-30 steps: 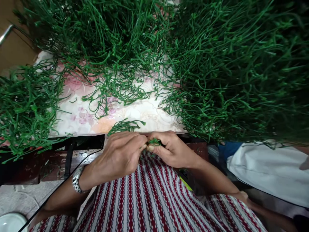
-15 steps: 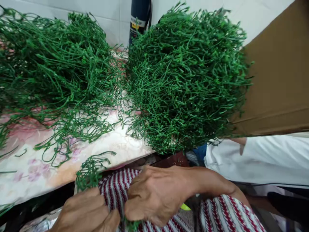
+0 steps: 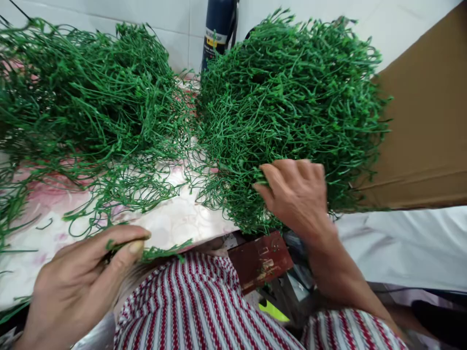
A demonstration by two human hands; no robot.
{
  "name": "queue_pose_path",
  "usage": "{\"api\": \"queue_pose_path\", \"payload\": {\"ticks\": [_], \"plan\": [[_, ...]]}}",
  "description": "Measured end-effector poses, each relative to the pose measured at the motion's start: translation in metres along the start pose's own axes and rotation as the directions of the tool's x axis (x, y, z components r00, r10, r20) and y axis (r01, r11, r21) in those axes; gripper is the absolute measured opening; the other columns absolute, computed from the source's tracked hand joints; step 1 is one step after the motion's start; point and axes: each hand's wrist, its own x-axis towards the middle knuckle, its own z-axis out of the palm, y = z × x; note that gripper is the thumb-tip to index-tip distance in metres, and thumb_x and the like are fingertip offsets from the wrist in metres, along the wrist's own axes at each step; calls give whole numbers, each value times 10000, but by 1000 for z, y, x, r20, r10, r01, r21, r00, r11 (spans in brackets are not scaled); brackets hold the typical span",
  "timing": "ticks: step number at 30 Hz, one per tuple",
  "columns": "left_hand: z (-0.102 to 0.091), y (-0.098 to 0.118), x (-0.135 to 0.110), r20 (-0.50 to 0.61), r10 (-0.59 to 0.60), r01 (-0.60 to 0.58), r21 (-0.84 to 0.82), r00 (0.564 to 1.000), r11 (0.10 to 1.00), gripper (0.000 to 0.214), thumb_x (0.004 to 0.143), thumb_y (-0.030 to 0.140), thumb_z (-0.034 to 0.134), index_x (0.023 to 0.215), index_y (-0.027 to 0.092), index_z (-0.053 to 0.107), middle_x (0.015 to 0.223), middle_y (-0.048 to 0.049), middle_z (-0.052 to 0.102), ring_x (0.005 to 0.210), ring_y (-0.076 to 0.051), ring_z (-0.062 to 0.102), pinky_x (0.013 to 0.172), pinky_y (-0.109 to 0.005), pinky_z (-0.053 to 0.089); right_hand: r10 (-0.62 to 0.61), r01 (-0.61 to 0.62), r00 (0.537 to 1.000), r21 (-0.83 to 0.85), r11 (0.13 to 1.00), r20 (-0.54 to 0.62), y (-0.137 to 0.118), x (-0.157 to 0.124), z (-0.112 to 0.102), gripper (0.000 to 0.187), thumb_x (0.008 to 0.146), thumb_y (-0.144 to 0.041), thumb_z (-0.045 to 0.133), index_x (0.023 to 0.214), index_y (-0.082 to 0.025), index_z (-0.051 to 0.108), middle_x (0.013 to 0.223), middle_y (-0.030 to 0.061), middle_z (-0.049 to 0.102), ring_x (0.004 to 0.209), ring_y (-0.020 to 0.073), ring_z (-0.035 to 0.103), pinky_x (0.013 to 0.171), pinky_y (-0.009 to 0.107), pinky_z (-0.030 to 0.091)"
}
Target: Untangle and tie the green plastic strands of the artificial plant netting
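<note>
The left hand [image 3: 83,277] pinches a small bunch of thin green knotted stems [image 3: 160,253] between thumb and fingers; its palm side and the bunch's other end are hidden, and the wrist runs out of view. The right hand [image 3: 295,194], slightly blurred, lies with curled fingers over the near side of a big tangled heap of green stems [image 3: 292,107]; its fingertips are partly buried, so whether it grips any cannot be told. Ahead of the left hand, a second loose heap of green stems [image 3: 91,97] is cut off at the left. Beyond the right hand's heap, a dark blue cylinder with a white-and-yellow label [image 3: 215,39] is partly covered. Between the hands, a strip of pale flower-patterned cloth [image 3: 204,221] shows, its edge slanting above a red-and-white striped garment [image 3: 182,306]. Right of the right hand stands a brown cardboard panel [image 3: 430,121].
</note>
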Motion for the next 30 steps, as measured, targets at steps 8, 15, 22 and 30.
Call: {"api": "queue_pose_path", "payload": {"ticks": [8,15,22,30], "plan": [[5,19,39,66,43,-21,-304,997,953,136,827,260,514,925,211,595,832,4,588,691,-100,535,628,-205,453,-24,53,990,207,977,-140,-2,0,9,326,816,-328,521,1118,-214,559,1093,78,613,1001,263,513,907,451,298],[23,12,53,220,13,144,-679,976,720,172,833,323,501,931,185,531,730,-18,506,584,-98,456,474,-209,370,-110,224,974,765,604,-199,-76,20,-7,301,779,-255,570,1063,-158,550,983,86,626,893,202,567,768,350,465],[24,7,38,55,90,-19,-744,994,668,125,790,269,526,729,164,556,826,-48,512,731,-142,512,635,-278,439,-200,165,977,863,478,-76,-119,27,16,112,837,-228,482,864,-139,546,798,46,606,749,150,532,689,285,410],[3,10,23,101,111,-50,-474,989,879,78,778,231,548,750,162,568,744,-30,557,691,-135,504,621,-276,410,-189,315,947,626,713,-261,-117,18,21,164,843,-243,476,925,-132,564,753,56,587,727,180,478,685,323,349]]}}
